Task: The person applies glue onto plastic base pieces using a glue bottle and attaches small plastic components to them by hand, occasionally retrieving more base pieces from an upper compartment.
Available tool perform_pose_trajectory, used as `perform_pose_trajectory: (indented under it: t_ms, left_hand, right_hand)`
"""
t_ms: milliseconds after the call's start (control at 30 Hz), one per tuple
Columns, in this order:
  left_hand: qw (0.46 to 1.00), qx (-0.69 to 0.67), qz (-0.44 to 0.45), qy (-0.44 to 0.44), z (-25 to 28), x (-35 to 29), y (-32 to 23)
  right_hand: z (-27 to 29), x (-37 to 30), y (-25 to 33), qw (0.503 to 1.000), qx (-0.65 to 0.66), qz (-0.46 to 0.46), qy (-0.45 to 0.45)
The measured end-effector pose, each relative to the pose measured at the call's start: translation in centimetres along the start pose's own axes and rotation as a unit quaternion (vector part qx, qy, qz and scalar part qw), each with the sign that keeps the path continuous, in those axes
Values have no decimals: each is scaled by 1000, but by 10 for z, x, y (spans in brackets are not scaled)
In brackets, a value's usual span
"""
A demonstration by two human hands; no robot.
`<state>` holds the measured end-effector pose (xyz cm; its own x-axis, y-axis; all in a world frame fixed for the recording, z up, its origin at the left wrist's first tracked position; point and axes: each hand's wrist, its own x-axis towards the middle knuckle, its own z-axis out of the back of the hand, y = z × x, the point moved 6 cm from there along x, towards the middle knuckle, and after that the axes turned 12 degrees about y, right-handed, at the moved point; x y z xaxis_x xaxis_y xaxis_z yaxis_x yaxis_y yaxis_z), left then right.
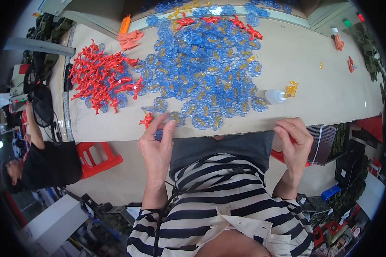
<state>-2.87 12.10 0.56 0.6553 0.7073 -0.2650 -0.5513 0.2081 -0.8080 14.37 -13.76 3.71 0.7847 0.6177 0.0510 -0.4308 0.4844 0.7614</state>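
Note:
My left hand (155,145) is at the table's near edge, its fingers curled around a dark blue translucent piece (158,135) that is mostly hidden. Just beyond those fingertips lies a small red figure (146,120), beside loose blue flower-shaped discs. My right hand (294,138) hovers at the same edge farther right, thumb and fingertips pinched together. A bit of red shows by its palm, but what it holds, if anything, cannot be made out. Ahead of both hands spreads a big heap of blue clear discs (201,64), many with yellow pieces in them.
A pile of red figures (101,77) lies on the table's left. A white bottle (275,96) stands by yellow pieces (291,89) right of the heap. An orange cutter (125,24) and a pinkish cloth (130,40) lie behind. Another person (51,165) sits at far left, near a red stool (99,159).

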Motion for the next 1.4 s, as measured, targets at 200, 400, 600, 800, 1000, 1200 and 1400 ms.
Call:
perform_pose_trajectory:
  t_ms: [200,400,600,800,1000,1200,1400]
  left_hand:
    - [917,-344,-10,200,4,-14,2]
    - [800,-445,26,402,-56,-37,-24]
    - [707,-517,63,478,-92,-35,-27]
    - [867,-330,-66,368,-108,-35,-38]
    - [922,-155,-209,288,-108,-34,-51]
    - [914,-186,-171,317,-113,-32,-51]
    - [861,-345,-18,373,-118,-34,-49]
  right_hand:
    - [12,12,-20,995,-25,-41,-91]
    - [-8,36,-20,997,-61,-13,-39]
    - [-12,15,-9,984,169,23,-48]
    - [-41,-19,10,924,360,-74,101]
    - [-45,-20,10,944,283,-84,149]
    - [-40,-27,-5,947,290,-103,91]
    - [-39,-27,-8,878,443,-166,71]
